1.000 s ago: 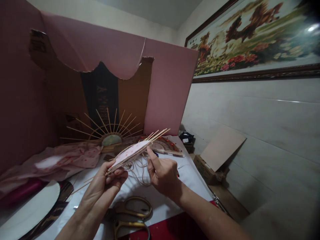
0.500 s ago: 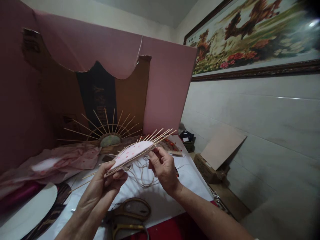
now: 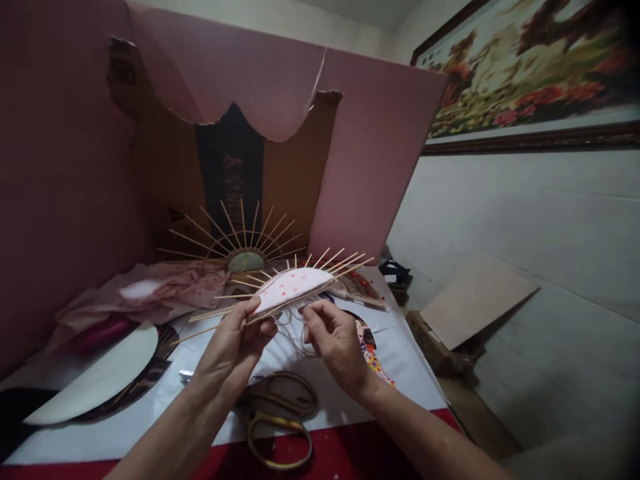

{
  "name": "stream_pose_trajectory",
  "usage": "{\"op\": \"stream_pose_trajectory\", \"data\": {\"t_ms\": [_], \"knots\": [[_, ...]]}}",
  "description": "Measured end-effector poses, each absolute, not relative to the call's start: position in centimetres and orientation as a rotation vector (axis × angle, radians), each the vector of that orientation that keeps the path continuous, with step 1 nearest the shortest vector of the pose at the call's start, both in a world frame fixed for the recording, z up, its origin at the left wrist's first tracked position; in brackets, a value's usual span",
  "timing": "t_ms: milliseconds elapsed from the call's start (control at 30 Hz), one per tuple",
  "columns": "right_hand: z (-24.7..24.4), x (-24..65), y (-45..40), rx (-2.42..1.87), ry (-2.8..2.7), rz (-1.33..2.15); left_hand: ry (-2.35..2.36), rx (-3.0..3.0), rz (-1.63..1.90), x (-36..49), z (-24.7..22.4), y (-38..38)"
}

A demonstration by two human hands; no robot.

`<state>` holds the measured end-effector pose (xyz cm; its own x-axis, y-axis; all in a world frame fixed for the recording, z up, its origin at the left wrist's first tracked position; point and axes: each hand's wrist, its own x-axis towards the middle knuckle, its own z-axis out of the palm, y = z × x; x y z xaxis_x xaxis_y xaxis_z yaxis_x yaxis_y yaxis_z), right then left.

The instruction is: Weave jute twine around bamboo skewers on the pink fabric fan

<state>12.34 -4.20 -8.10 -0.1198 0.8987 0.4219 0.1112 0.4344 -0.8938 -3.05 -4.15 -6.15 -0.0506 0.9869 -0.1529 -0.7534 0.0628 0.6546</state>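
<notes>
While the left hand (image 3: pixel 245 330) is gripping one end of a half-round piece (image 3: pixel 297 283) between thumb and fingers, thin wooden sticks (image 3: pixel 355 266) are fanning out like rays from its curved edge. Pale, red-dotted material is covering its face, and rough, fibrous cord (image 3: pixel 293 304) is edging its straight side. The piece is hovering over a white cloth (image 3: pixel 400 357), with ring-handled metal scissors (image 3: pixel 280 423) lying nearer the wearer. The right hand (image 3: pixel 333 337) is curling thumb and forefinger together just beside the straight edge; whether they are pinching anything, I cannot tell. Behind, sideways lettering is showing on the cardboard's dark band (image 3: pixel 230 167), too dim to read apart from a Y.
</notes>
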Motion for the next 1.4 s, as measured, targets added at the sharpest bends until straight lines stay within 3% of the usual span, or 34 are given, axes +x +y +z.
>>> {"op": "stream_pose_trajectory", "data": {"t_ms": [267,367,567,667,1400], "knots": [[-8.2,11.0,-5.9,-0.918,-1.887,0.426,0.834,0.416,1.525,-3.0,-6.8,-3.9],[-8.3,11.0,-5.5,-0.977,-1.787,0.611,0.821,0.465,1.58,-2.9,-6.7,-4.1],[-7.8,10.2,-4.4,-0.918,-1.302,1.459,0.799,0.548,1.605,-2.7,-6.8,-4.3],[-6.9,9.6,-4.0,-0.763,-1.015,1.686,0.776,0.649,1.554,-2.4,-6.9,-4.5],[-7.2,9.2,-2.5,-0.744,-0.647,1.777,0.839,0.763,1.579,-1.7,-7.2,-4.6]]}}
